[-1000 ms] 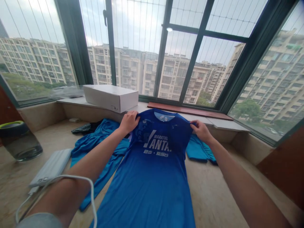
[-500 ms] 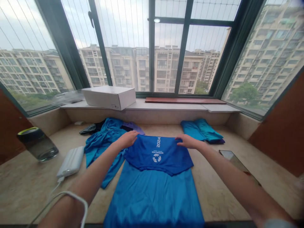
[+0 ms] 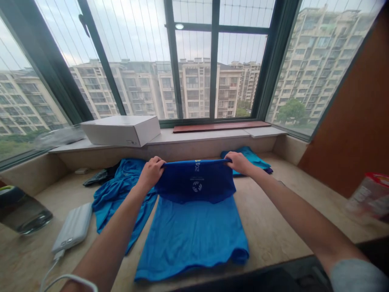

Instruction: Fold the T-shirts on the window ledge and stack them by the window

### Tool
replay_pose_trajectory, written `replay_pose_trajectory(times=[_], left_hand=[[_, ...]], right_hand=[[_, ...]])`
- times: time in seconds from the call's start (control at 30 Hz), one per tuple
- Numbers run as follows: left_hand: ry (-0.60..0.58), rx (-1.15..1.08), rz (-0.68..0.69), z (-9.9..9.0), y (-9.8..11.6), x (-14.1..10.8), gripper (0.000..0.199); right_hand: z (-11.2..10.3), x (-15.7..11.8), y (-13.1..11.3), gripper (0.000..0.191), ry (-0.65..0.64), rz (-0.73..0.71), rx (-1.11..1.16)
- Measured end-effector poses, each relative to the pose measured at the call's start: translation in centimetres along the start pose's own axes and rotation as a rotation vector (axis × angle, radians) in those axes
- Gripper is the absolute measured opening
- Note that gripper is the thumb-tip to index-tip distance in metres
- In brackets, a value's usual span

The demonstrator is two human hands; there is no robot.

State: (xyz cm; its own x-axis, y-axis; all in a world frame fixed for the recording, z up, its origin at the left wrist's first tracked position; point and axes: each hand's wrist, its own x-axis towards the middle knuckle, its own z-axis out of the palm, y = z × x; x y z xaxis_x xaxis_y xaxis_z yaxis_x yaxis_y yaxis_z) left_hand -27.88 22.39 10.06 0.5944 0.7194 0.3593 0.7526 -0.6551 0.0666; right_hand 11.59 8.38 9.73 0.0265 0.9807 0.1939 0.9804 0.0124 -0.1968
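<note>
A blue T-shirt (image 3: 194,233) lies on the stone sill in front of me, its far part folded over toward me. The folded-over part is darker blue and carries a white round logo and mirrored digits. My left hand (image 3: 152,172) pinches the left end of the fold, and my right hand (image 3: 238,162) pinches the right end. Between them the fold's edge is stretched straight and raised a little. Left of the shirt is a crumpled blue garment (image 3: 121,194), partly behind my left forearm. Folded blue clothes (image 3: 253,158) lie behind my right hand.
A white power bank (image 3: 73,227) with a cable lies at left, beside a dark bottle (image 3: 24,209). On the ledge stand a white box (image 3: 121,129) and a reddish board (image 3: 221,126). A clear container with a red lid (image 3: 370,196) is at far right.
Both hands have lifted the fold's edge, and the shirt's near hem has come into view on the sill. The view has turned right, bringing in the red-lidded container.
</note>
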Motion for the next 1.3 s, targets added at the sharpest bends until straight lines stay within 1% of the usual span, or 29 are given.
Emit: replay_pose_trajectory(times=[0.07, 0.13, 0.2, 0.3, 0.37, 0.43, 0.5, 0.57, 0.63, 0.67, 0.7, 0.73, 0.8, 0.83, 0.9, 0.97, 1.07, 1.17, 1.3], left_hand=[[0.065, -0.063, 0.06, -1.6, 0.4, -2.2, 0.028], [0.056, -0.145, 0.124, -2.3, 1.2, -5.6, 0.025], [-0.04, -0.182, 0.141, -2.2, 2.2, -9.4, 0.024], [-0.23, -0.148, 0.137, -0.8, 3.1, -14.3, 0.028], [-0.301, -0.114, 0.137, 0.1, 3.1, -16.7, 0.033], [-0.3, -0.08, 0.141, 0.4, 2.7, -18.4, 0.039], [-0.276, -0.052, 0.173, -0.1, 2.1, -19.7, 0.044], [-0.259, -0.038, 0.241, -1.1, 1.7, -20.7, 0.044], [-0.241, -0.036, 0.316, -1.9, 1.8, -20.9, 0.041], [-0.227, -0.036, 0.341, -2.1, 2.1, -20.6, 0.039], [-0.21, -0.035, 0.348, -1.9, 2.4, -20.0, 0.038], [-0.191, -0.035, 0.339, -1.5, 2.9, -19.1, 0.038], [-0.158, -0.039, 0.291, 0.1, 3.9, -16.9, 0.04], [-0.159, -0.046, 0.272, 1.1, 4.4, -15.7, 0.043], [-0.202, -0.058, 0.248, 3.1, 4.9, -13.7, 0.047], [-0.261, -0.048, 0.222, 4.6, 4.8, -12.7, 0.05], [-0.281, -0.021, 0.177, 5.7, 4.1, -12.7, 0.055], [-0.264, -0.005, 0.139, 6.1, 3.4, -13.4, 0.057], [-0.257, 0.025, 0.057, 6.5, 2.8, -13.9, 0.062]], right_hand=[[-0.9, -2.4, -0.1, 0.021, 0.005, -0.062, 0.045], [-0.7, -5.5, -0.8, 0.018, -0.021, -0.159, 0.09], [0.3, -9.0, -1.9, 0.016, -0.073, -0.265, 0.11], [2.2, -13.2, -3.5, 0.016, -0.189, -0.394, 0.053], [3.0, -15.1, -4.3, 0.015, -0.218, -0.448, 0.005], [3.0, -16.3, -4.8, 0.015, -0.184, -0.464, 0.012], [2.6, -17.2, -5.0, 0.013, -0.164, -0.475, 0.08], [2.1, -17.8, -5.3, 0.011, -0.23, -0.509, 0.188], [1.8, -17.9, -5.7, 0.018, -0.318, -0.535, 0.286], [1.9, -17.7, -6.0, 0.021, -0.323, -0.526, 0.312], [2.1, -17.3, -6.4, 0.022, -0.29, -0.496, 0.309], [2.4, -16.8, -6.7, 0.022, -0.228, -0.446, 0.276], [3.4, -15.4, -7.2, 0.025, -0.11, -0.312, 0.16], [4.0, -14.7, -7.3, 0.026, -0.087, -0.242, 0.101], [5.0, -13.7, -7.3, 0.025, -0.104, -0.094, 0.041], [5.5, -13.1, -6.9, 0.021, -0.132, 0.03, 0.054], [5.5, -12.8, -5.9, 0.023, -0.107, 0.124, 0.097], [4.8, -12.7, -4.8, 0.034, -0.061, 0.16, 0.119], [3.6, -12.9, -3.7, 0.036, -0.01, 0.173, 0.138]])
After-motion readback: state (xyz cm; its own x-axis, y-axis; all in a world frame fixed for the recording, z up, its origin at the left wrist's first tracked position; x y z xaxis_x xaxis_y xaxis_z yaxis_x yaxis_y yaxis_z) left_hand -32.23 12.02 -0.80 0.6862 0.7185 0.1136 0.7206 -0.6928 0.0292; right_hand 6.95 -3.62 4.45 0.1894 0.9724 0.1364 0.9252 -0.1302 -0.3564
